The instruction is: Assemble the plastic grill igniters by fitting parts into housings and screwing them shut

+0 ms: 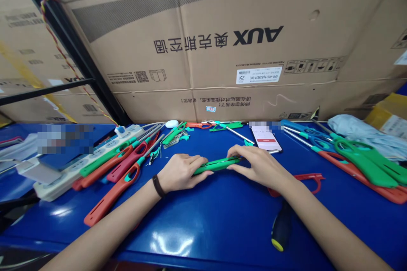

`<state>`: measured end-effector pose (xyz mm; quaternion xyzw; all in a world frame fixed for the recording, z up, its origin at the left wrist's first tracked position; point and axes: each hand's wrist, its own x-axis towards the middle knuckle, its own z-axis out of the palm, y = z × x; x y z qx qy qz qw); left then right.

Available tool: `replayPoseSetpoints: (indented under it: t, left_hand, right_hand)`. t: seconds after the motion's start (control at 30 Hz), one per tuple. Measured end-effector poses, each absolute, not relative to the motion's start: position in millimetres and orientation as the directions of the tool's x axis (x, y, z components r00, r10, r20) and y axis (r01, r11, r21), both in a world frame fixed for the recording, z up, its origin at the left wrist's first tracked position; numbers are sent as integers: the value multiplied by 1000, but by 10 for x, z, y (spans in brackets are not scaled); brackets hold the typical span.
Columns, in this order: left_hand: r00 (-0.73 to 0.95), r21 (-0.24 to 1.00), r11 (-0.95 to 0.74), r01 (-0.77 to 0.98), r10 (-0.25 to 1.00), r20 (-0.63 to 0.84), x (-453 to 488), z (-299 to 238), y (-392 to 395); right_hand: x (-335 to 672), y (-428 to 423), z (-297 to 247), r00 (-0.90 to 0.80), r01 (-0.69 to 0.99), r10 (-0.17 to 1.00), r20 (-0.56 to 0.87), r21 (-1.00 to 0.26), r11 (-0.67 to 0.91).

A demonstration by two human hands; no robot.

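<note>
At the middle of the blue table (203, 228), the left hand (181, 173) and right hand (257, 166) are both grasping a green gas lighter (217, 165), holding it level between them, while an orange lighter (111, 197) is lying just left and a screwdriver (281, 226) is lying near right.

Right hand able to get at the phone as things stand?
Likely yes. The smartphone lies just beyond the right hand on the blue table, with only a thin metal rod beside it. But the fingers are on the green lighter, so they would probably have to release first.
</note>
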<state>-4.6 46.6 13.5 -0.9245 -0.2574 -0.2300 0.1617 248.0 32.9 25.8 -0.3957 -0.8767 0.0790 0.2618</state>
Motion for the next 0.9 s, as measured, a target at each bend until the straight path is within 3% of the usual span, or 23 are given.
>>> replayPoseSetpoints:
  t: [0.17,0.6,0.9]
  left_hand:
    - [761,-146,-815,561,439,478,-46,114,471]
    - [771,-173,-804,570,449,452,-22,125,448]
    - [805,-228,-812,537,412,427,-2,151,410]
  right_hand:
    - [2454,354,224,-625,598,645,440,-262,758]
    - [2404,370,183,-629,625,558,541,-75,777]
    - [2369,292,251,-601,624,675,428,-276,731]
